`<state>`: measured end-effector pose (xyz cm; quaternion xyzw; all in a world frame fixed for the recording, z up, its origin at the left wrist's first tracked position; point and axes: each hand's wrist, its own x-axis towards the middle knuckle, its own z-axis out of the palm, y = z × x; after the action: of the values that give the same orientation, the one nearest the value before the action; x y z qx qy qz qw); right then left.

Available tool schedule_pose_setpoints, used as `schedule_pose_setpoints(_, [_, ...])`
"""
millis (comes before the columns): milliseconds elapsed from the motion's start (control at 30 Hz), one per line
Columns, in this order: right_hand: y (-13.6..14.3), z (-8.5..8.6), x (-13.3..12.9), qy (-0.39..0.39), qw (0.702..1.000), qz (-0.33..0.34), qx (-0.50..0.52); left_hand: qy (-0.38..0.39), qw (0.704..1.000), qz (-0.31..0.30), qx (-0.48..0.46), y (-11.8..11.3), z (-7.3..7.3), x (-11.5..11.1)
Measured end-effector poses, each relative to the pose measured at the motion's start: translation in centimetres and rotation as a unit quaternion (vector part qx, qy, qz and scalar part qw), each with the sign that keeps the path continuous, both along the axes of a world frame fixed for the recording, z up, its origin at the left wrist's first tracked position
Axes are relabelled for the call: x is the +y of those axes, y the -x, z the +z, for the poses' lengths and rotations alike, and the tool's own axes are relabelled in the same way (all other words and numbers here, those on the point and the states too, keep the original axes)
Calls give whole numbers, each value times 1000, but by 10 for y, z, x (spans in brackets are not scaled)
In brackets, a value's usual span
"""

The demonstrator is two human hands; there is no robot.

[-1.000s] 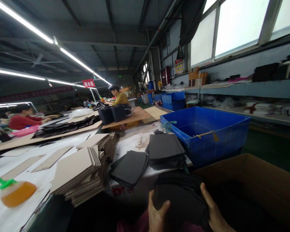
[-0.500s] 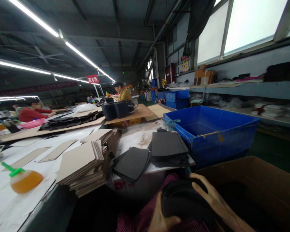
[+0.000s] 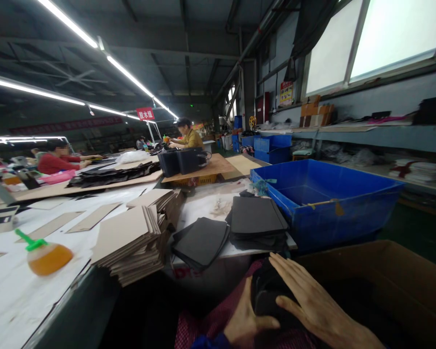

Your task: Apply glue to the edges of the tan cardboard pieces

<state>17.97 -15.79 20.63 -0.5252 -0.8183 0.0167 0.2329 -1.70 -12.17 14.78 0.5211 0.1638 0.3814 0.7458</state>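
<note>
Hands meet over a dark stack (image 3: 272, 295) above the lap, beside an open cardboard box (image 3: 392, 271). Nearby, a white bench (image 3: 39, 300) carries tan boards and a bottle of orange liquid (image 3: 49, 259) in a workshop lit by tube lights. The stack looks black, its edges rounded. The left hand (image 3: 249, 312) grips its side, thumb apart; the right hand (image 3: 312, 300) lies slanted across, fingers straight and together.

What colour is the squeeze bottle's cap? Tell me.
The cap is bright green, showing best in the head view.
</note>
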Motion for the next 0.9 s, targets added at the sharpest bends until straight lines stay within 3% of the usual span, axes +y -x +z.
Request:
schedule_pose_setpoints(133, [20,-11,4,-110,991,0,-70,-7,1000,-18,2,2,3,1])
schedule_pose_setpoints(300, [39,-12,1,-176,972,66,-138,-2,996,80,43,3,-6,-2])
schedule_pose_setpoints(367, [40,-10,2,-158,978,73,-112,-6,994,99,39,1,-9,-2])
schedule_pose_setpoints(533, [25,-8,12,-156,986,1,53,-24,997,67,16,-3,-4,-1])
schedule_pose_setpoints(600, [16,-2,13,-154,984,29,89,-15,998,66,8,-3,1,0])
schedule_pose_setpoints(667, [6,8,9,-101,986,92,97,-10,998,61,12,-1,5,2])
schedule_pose_setpoints(767, [-9,25,-4,64,979,172,93,-22,999,39,10,0,5,5])
schedule_pose_setpoints(833, [-17,34,-12,153,966,184,96,-26,1000,12,-12,0,0,7])
schedule_pose_setpoints(900, [-23,38,-16,183,963,168,103,-29,999,-9,-22,1,-5,8])
